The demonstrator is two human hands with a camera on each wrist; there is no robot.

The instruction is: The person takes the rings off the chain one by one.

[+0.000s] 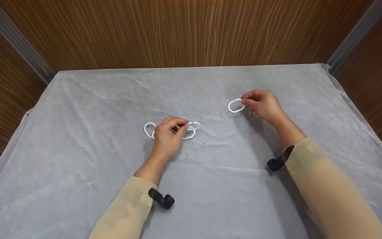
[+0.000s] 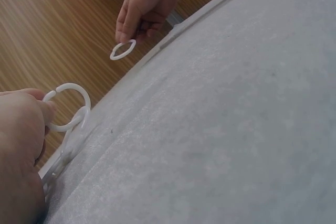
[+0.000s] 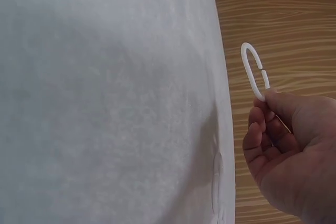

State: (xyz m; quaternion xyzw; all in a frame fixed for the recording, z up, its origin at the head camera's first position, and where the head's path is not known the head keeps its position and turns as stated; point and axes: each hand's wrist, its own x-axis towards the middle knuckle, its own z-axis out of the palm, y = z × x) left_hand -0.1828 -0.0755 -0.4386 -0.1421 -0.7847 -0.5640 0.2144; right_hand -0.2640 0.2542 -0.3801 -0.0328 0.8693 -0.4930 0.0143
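Bare grey cloth (image 1: 211, 186) stretches between the two hands and all around them, giving open passage in every direction. The only things in the way are the linked white rings (image 1: 191, 130) under the left hand (image 1: 168, 136) and the single ring (image 1: 235, 106) pinched by the right hand (image 1: 262, 105). Wooden walls (image 1: 184, 33) close off the far side.

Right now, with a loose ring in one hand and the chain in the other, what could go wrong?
The right hand pinches the single white ring only at its end, so it could slip. The left hand grips the ring chain mid-length; its free links may tangle or drag the grey cloth.
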